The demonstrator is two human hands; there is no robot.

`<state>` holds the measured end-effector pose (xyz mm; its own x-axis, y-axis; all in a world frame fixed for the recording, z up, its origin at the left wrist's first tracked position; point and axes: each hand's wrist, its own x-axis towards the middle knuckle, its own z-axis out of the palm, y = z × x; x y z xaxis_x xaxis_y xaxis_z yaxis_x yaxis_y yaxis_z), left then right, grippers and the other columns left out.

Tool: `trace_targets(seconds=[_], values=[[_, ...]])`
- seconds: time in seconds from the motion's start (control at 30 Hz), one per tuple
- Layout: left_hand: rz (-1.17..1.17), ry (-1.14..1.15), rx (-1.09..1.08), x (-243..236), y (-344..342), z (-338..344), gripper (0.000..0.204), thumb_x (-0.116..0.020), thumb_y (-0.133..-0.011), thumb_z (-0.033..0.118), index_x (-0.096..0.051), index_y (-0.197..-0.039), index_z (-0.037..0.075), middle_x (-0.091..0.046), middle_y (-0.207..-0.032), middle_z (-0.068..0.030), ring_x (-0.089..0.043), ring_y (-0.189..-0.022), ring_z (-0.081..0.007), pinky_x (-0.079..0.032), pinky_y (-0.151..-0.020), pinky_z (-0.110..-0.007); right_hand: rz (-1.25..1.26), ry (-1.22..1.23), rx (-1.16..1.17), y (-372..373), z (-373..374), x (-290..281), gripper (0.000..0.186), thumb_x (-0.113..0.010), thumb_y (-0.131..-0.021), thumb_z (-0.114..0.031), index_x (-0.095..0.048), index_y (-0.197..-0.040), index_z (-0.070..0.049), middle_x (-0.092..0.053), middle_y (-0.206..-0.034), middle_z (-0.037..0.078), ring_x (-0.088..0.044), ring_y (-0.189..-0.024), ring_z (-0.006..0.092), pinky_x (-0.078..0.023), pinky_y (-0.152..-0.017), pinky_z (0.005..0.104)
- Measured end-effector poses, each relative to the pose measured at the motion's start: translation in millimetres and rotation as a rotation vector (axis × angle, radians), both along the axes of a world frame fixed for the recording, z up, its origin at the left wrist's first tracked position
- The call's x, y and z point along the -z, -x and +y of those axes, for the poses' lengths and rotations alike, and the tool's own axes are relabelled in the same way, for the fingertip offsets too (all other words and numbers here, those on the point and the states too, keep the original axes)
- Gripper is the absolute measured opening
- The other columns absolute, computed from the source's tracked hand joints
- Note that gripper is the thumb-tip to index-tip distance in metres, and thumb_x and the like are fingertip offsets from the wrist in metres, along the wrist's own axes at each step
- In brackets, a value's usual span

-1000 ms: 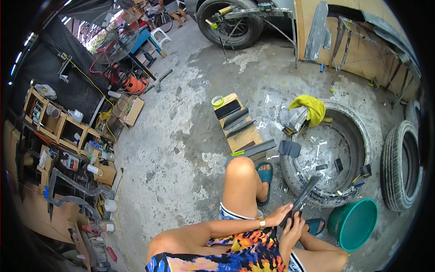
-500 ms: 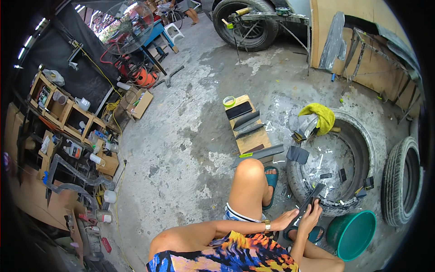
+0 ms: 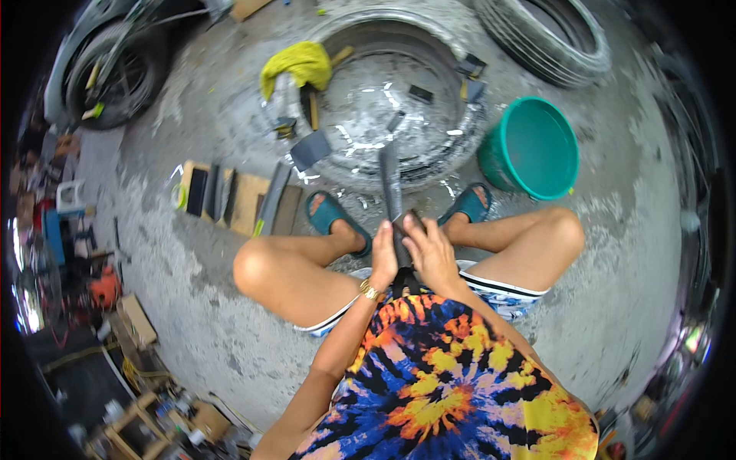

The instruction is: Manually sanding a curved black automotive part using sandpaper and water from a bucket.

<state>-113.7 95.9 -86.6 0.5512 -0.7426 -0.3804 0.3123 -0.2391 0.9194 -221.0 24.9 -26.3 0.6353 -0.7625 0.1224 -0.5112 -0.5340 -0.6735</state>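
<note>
A long dark grey strip-shaped part (image 3: 390, 178) points away from me between my knees, its far end over the near edge of a tyre lying flat (image 3: 429, 175). My left hand (image 3: 385, 253) grips it from the left side near its close end, fingers held together. On the other side my right hand (image 3: 432, 253) is closed around a small dark flat piece (image 3: 412, 218), pressed against the strip's upper face. Whether that piece is sandpaper or a block I cannot make out. The strip's lower end is partly hidden by my hands.
Right of the tyre stands a green bucket (image 3: 497, 157) holding water. A yellow cloth (image 3: 300, 65) and a dark square sheet (image 3: 310, 151) lie on the tyre's left side. Several dark strips rest on a wooden board (image 3: 244, 205) at left. Another tyre (image 3: 548, 46) is far right.
My view has swung to the right, so the tyre, bucket and hands now sit near the middle. Both hands stay at the strip throughout.
</note>
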Motion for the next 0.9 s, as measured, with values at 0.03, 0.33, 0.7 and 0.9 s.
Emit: trace_targets(seconds=[0.03, 0.33, 0.7, 0.9], values=[[0.058, -0.027, 0.000, -11, 5, 1, 0.044, -0.032, -0.104, 0.035, -0.059, -0.104, 0.000, -0.060, -0.097, -0.0082, -0.054, -0.089, -0.0141, -0.045, -0.082, -0.031, -0.038, -0.025, -0.016, 9, 6, -2, 0.042, -0.062, -0.089, -0.019, -0.054, -0.129, -0.014, -0.053, -0.112, 0.020, -0.058, -0.095, 0.0402, -0.048, -0.080, 0.0463], [0.124, -0.063, 0.026, -1, 8, 3, 0.050, -0.033, -0.103, 0.044, -0.057, -0.110, 0.000, -0.063, -0.082, -0.0102, -0.061, -0.063, -0.0185, -0.052, -0.057, -0.030, -0.099, -0.067, -0.114, 31, 2, 4, 0.047, -0.065, -0.087, -0.019, -0.053, -0.132, -0.015, -0.054, -0.114, 0.019, -0.059, -0.099, 0.0374, -0.049, -0.081, 0.0438], [0.215, -0.106, 0.004, -23, 1, 0, 0.049, -0.033, -0.102, 0.047, -0.055, -0.099, 0.003, -0.059, -0.072, -0.0091, -0.057, -0.050, -0.0170, -0.049, -0.046, -0.028, -0.088, -0.114, -0.133, 32, 6, 5, 0.050, -0.069, -0.083, -0.015, -0.053, -0.131, -0.014, -0.056, -0.112, 0.018, -0.058, -0.100, 0.0391, -0.049, -0.083, 0.0432], [0.224, -0.114, 0.113, -19, 2, 4, 0.051, -0.032, -0.102, 0.048, -0.056, -0.092, 0.004, -0.059, -0.067, -0.0083, -0.058, -0.050, -0.0181, -0.050, -0.045, -0.029, -0.162, 0.012, -0.014, 0, -49, 37, 0.043, -0.064, -0.088, -0.017, -0.054, -0.129, -0.013, -0.055, -0.111, 0.019, -0.058, -0.096, 0.0400, -0.049, -0.079, 0.0432]])
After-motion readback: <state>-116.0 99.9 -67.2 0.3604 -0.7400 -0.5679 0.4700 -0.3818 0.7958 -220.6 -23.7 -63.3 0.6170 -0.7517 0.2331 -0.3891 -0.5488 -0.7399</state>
